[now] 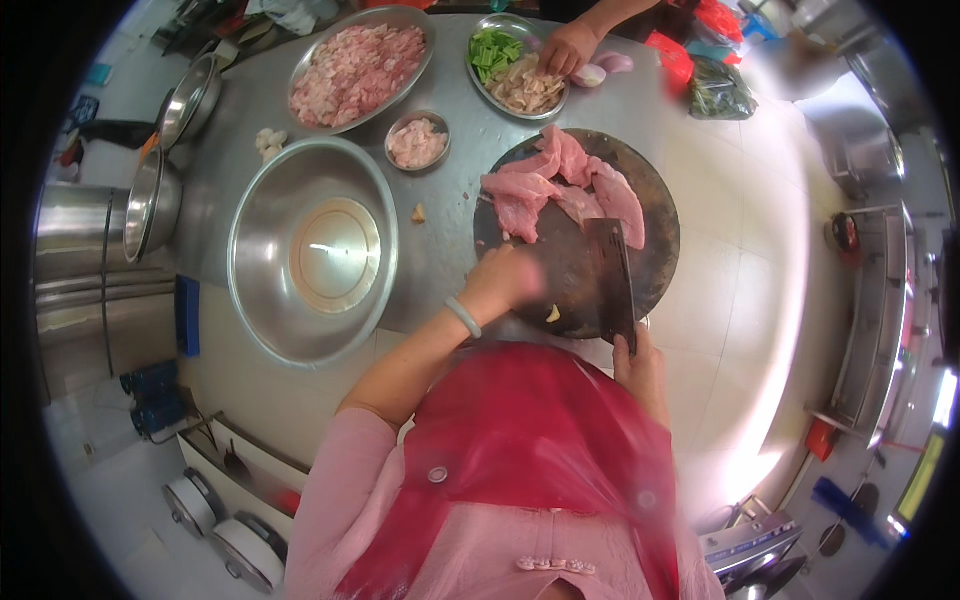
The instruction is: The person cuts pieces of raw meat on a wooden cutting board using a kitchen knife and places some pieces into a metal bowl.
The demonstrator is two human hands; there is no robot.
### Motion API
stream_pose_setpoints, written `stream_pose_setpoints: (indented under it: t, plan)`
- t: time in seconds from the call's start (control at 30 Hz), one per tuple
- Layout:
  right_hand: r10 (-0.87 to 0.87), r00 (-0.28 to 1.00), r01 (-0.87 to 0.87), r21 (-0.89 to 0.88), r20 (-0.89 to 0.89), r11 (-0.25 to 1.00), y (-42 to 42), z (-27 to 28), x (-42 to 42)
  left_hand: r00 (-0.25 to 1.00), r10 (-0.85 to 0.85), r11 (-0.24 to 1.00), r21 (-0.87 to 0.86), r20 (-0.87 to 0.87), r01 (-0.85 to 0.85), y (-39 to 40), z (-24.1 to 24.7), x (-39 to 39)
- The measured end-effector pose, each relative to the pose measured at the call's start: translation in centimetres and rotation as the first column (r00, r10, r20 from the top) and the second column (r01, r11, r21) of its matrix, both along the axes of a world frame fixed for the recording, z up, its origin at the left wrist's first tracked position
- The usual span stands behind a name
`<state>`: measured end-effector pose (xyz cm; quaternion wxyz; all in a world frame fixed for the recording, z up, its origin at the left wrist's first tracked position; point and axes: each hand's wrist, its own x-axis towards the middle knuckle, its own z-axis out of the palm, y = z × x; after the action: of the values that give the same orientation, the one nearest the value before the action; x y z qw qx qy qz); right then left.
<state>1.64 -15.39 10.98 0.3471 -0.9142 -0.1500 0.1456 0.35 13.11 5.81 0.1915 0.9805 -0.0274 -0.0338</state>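
A cleaver point(612, 281) with a dark blade is in my right hand point(642, 369), at the near right edge of a round, dark chopping board point(654, 187). The blade points away from me across the board. Several large pieces of raw pink meat point(564, 176) lie over the board's far half, just beyond the blade. My left hand point(501, 281), wearing a pale bangle, is over the board's left edge, close to the nearest meat. Its fingers are curled and partly blurred, so I cannot tell whether they hold anything. A small pale yellow piece point(553, 313) rests near the board's front.
Left of the board stands a large steel basin point(244, 225) with a little liquid inside. Beyond are a wide bowl of chopped meat point(356, 75) and a small meat bowl point(418, 142). Another person's hand point(568, 49) reaches into an oval dish point(517, 112) of sliced food.
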Motion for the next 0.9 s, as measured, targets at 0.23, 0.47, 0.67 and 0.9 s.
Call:
stream_pose_setpoints:
  t: [0.23, 0.47, 0.67, 0.9]
  plan:
    - [0.383, 0.894, -0.396, -0.006, -0.231, 0.918, -4.9, -0.7, 4.7, 0.904, 0.423, 0.823, -0.39, -0.065, -0.413, -1.9, -3.4, -2.9]
    - [0.707, 0.688, -0.717, -0.008, -0.166, 0.697, -6.4, -2.3, 8.6, 0.643, 0.542, -0.002, -0.766, -0.541, -0.642, -2.3, 2.6, -4.3]
    - [0.617, 0.782, -0.614, 0.06, -0.084, 0.787, -4.4, -2.9, 13.8, 0.715, 0.393, -0.212, -0.813, -0.578, -0.542, -5.7, 5.4, -3.3]
    - [0.646, 0.762, -0.641, 0.087, -0.046, 0.762, -4.2, -4.1, 12.7, 0.576, 0.817, 0.536, -0.357, -0.008, -0.765, -10.8, -3.0, -5.3]
